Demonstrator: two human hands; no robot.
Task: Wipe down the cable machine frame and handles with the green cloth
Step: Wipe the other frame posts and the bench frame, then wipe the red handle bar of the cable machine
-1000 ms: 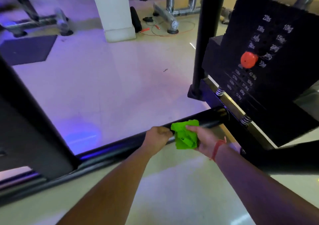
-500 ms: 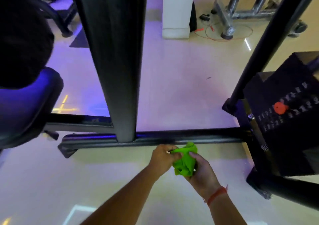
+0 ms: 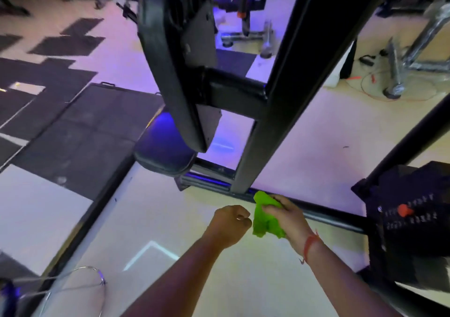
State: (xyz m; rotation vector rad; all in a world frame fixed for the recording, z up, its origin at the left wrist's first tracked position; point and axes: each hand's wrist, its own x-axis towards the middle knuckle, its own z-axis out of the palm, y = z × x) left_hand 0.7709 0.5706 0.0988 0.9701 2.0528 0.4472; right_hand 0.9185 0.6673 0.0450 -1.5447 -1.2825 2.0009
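My right hand (image 3: 285, 213) grips a crumpled green cloth (image 3: 265, 218) just in front of the black base bar (image 3: 326, 215) of the cable machine frame, near the foot of its thick upright post (image 3: 280, 90). Whether the cloth touches the bar I cannot tell. My left hand (image 3: 230, 221) is closed into a fist right beside the cloth, on its left, with nothing visible in it. A red thread band sits on my right wrist.
The black weight stack (image 3: 411, 209) with a red pin (image 3: 404, 210) stands at the right. A padded backrest (image 3: 175, 56) and seat (image 3: 165, 146) hang left of the post. Dark floor mats (image 3: 73, 126) lie at the left; silver equipment legs (image 3: 399, 56) stand far right.
The view has swung left and up, revealing the seat and mats. My left hand has let go of the cloth and closed beside it; my right hand keeps the cloth near the base bar.
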